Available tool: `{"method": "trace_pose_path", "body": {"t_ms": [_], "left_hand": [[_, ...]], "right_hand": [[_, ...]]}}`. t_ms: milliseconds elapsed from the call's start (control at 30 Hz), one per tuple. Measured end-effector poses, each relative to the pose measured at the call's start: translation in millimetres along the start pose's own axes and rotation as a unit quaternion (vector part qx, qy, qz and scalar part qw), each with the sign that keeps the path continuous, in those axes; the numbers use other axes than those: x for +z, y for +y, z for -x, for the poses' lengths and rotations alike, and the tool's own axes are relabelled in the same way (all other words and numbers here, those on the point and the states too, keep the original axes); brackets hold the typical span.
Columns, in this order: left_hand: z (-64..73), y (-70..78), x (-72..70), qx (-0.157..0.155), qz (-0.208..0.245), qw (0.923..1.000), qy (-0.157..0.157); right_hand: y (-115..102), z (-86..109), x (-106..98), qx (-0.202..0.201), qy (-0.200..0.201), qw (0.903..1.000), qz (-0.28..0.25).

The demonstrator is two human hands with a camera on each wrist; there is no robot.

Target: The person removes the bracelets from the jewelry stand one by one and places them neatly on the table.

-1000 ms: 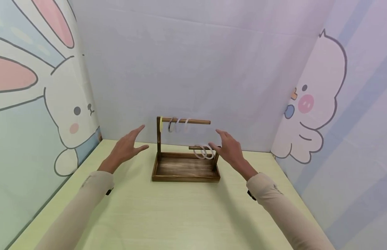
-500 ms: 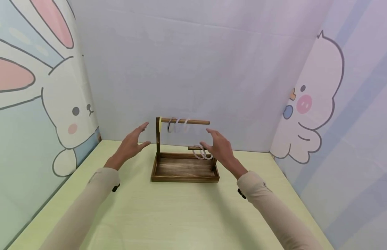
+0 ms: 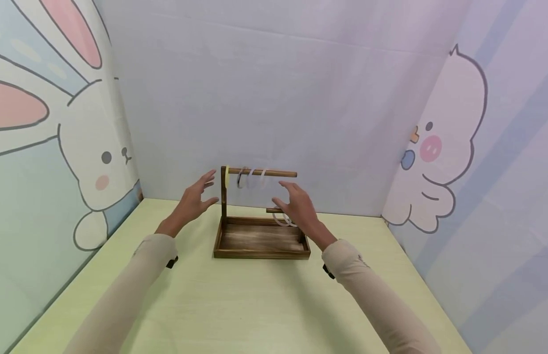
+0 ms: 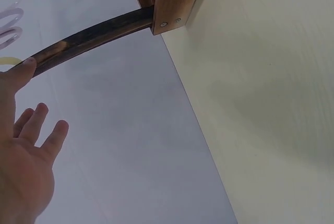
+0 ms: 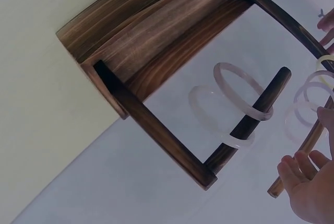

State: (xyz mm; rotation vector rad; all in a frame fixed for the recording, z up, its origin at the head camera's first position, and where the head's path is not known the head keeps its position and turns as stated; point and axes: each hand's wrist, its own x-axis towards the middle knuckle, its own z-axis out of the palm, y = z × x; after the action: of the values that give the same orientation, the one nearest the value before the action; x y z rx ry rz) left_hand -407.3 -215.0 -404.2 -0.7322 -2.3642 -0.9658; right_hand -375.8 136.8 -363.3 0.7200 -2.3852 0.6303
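On the near side of the wooden bangle stand (image 3: 261, 254), two beige sleeves (image 3: 123, 295) reached over the pale yellow-green tabletop (image 3: 238, 305). The left hand (image 3: 192, 201) hung just left of the stand and the right hand (image 3: 298, 204) before its right half — each with thumb and fingers held wide apart; whether either touched the wood could not be told.

The stand rested on the tabletop, its tray's long axis running left to right. The upper rod (image 3: 280, 173) pointed its free end rightward; the lower rod (image 3: 274, 210) pointed leftward. On the stand's upper rod, from its post outward, hung a yellow bangle (image 3: 227, 177), a dark-marked bangle (image 3: 240, 180), a lavender bangle (image 3: 249, 179) and a whitish bangle (image 3: 262, 179); its lower rod carried a mauve bangle (image 5: 257, 114) and a milky bangle (image 5: 237, 141).

Behind the stand rose a greyish-lilac curtain (image 3: 274, 98), with a cartoon rabbit (image 3: 92, 157) to its left and a cartoon chick (image 3: 455, 123) to its right.
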Motion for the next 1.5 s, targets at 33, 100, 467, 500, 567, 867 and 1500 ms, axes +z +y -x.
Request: {"method": "trace_pose_path", "body": {"t_ms": [33, 100, 467, 500, 567, 867, 1500], "left_hand": [[-0.9, 0.6, 0.5, 0.002, 0.006, 1.0, 0.002], [-2.4, 2.5, 1.5, 0.003, 0.018, 0.9998, 0.005], [-10.9, 5.2, 7.1, -0.007, 0.064, 0.9978, 0.02], [-11.8, 5.4, 7.3, -0.004, 0.066, 0.9976, 0.021], [-13.3, 6.5, 7.5, -0.002, 0.07, 0.9973, 0.021], [-16.2, 10.9, 8.6, 0.006, 0.084, 0.996, 0.028], [-23.3, 7.6, 13.8, -0.008, 0.114, 0.9932, 0.02]], "right_hand": [[-1, -1.2, 1, 0.001, 0.001, 1.0, -0.002], [-2, -3.2, 3, 0.002, 0.002, 1.0, -0.007], [-8, -8.6, 18, 0.003, 0.013, 0.9994, -0.032], [-9, -9.3, 19, 0.006, 0.016, 0.9993, -0.034], [-10, -11.1, 20, 0.014, 0.017, 0.9989, -0.041], [-15, -19.2, 29, 0.039, 0.0, 0.9978, -0.055], [-19, -32.7, 42, 0.05, 0.013, 0.9916, -0.118]]}}
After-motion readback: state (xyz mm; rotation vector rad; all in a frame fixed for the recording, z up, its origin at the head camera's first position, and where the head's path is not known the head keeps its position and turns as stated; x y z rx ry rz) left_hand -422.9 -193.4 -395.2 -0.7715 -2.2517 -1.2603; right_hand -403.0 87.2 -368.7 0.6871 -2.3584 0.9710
